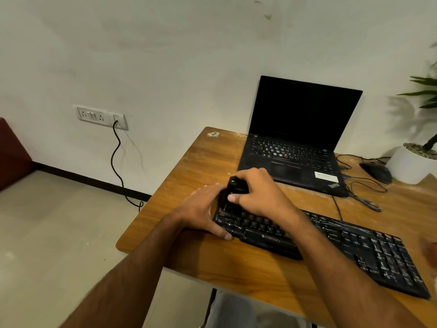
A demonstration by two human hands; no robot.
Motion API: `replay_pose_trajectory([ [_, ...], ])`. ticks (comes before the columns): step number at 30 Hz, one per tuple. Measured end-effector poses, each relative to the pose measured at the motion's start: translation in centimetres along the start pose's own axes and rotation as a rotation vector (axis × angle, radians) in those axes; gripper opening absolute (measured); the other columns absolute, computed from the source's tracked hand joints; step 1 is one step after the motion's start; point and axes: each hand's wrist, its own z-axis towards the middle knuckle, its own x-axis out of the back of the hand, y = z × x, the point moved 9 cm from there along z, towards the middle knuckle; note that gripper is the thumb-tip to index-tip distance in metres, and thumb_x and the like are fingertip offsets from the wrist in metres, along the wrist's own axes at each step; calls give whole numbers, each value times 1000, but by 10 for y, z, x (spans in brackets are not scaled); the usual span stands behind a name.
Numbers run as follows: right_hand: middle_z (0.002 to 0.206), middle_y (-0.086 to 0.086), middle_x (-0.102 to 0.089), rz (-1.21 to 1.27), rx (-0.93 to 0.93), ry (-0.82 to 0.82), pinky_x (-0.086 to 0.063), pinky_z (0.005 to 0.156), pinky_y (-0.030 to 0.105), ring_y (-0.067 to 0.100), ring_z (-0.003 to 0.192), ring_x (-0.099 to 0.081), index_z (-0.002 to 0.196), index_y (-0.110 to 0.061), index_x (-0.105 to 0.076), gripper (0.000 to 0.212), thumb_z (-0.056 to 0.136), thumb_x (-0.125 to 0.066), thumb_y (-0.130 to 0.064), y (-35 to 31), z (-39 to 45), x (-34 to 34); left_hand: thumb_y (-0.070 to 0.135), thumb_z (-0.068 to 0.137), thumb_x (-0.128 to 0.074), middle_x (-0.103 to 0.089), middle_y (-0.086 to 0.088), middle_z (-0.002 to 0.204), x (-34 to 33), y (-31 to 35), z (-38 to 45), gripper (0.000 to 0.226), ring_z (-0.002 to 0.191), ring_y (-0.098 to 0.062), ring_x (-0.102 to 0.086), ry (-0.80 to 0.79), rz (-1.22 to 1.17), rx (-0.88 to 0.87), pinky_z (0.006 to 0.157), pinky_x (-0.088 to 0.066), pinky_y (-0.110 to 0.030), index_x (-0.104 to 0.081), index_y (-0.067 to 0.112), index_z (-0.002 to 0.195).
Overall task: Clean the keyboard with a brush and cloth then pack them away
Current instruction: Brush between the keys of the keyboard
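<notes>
Head view: wooden desk (212,263) against white wall (165,55).

office corner, wooden desk (212,159), open laptop (298,136), wall sockets (101,117)

On my feed I see two bare forearms coming in from the bottom edge, with no sleeves, cuffs, watch or bands anywhere along them. The left hand (203,209) and the right hand (257,192) wear no gloves and no rings that I can make out. Short, unpainted nails show on the fingers (233,198). Below, at the lower edge, I see pale grey cloth over a leg (233,308).
</notes>
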Motion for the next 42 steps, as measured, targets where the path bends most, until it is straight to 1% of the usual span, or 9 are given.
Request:
replay_pose_trajectory([
  [4, 80, -9, -64, 11, 40, 35, -44, 61, 23, 8, 78, -61, 84, -23, -65, 15, 81, -79, -21, -14, -8, -14, 66, 54, -94, -51, 22, 129, 2, 3, -2, 102, 120, -2, -46, 21, 6, -13, 109, -39, -33, -44, 36, 138],
  [9, 82, -7, -63, -174, -69, -106, -43, 56, 20, 9, 79, -63, 86, -25, -65, 16, 80, -79, -19, 4, -12, 3, 81, 47, -86, -51, 21, 138, -4, -4, 1, 119, 126, -4, -47, -31, 4, 22, 115, -39, -43, -36, 40, 147],
  [16, 80, -6, -64, -55, -32, 13, -39, 54, 16, 9, 74, -60, 89, -18, -70, 10, 81, -76, -18, -14, -10, -5, 72, 52, -90, -52, 21, 135, 0, 2, -1, 111, 122, -3, -46, -2, 10, -20, 113, -38, -37, -41, 36, 144],
  [22, 87, -2, -66, -217, -172, -139, -48, 64, 26, 14, 83, -64, 94, -17, -70, 15, 82, -79, -22, 24, -21, 21, 80, 46, -86, -49, 21, 143, -3, -4, 2, 123, 130, -4, -45, -29, -7, 9, 118, -35, -42, -33, 40, 150],
  [26, 88, -3, -69, -81, -90, -27, -53, 66, 27, 12, 81, -66, 96, -18, -72, 18, 80, -80, -22, 4, -17, 20, 79, 47, -87, -51, 22, 139, -3, -2, 1, 121, 127, -2, -46, -27, -6, -1, 116, -37, -41, -35, 40, 148],
  [29, 88, -4, -68, -91, -114, -39, -46, 58, 21, 12, 80, -66, 98, -19, -71, 18, 82, -79, -22, 9, -20, 7, 81, 47, -86, -51, 22, 139, -4, -3, 1, 121, 127, -3, -47, -32, -12, 0, 116, -38, -42, -35, 40, 148],
  [33, 92, -2, -68, -208, -208, -143, -46, 62, 22, 12, 82, -64, 102, -16, -72, 22, 82, -80, -22, 32, -27, 25, 80, 46, -87, -49, 19, 144, -4, -4, 2, 125, 131, -5, -45, -32, -6, 8, 119, -34, -44, -33, 39, 151],
  [37, 91, -4, -69, -110, -121, -23, -52, 69, 26, 13, 85, -65, 99, -20, -72, 21, 80, -81, -22, 10, -22, 26, 83, 45, -85, -50, 20, 141, -5, -4, 2, 124, 129, -4, -46, -31, -6, 2, 117, -37, -45, -35, 40, 149],
  [42, 86, -5, -64, -193, -197, -94, -40, 56, 20, 9, 75, -59, 91, -22, -67, 17, 81, -80, -21, 24, -26, 17, 82, 45, -85, -49, 19, 144, -4, -4, 2, 126, 131, -5, -45, -31, 0, 7, 119, -35, -45, -33, 37, 151],
])
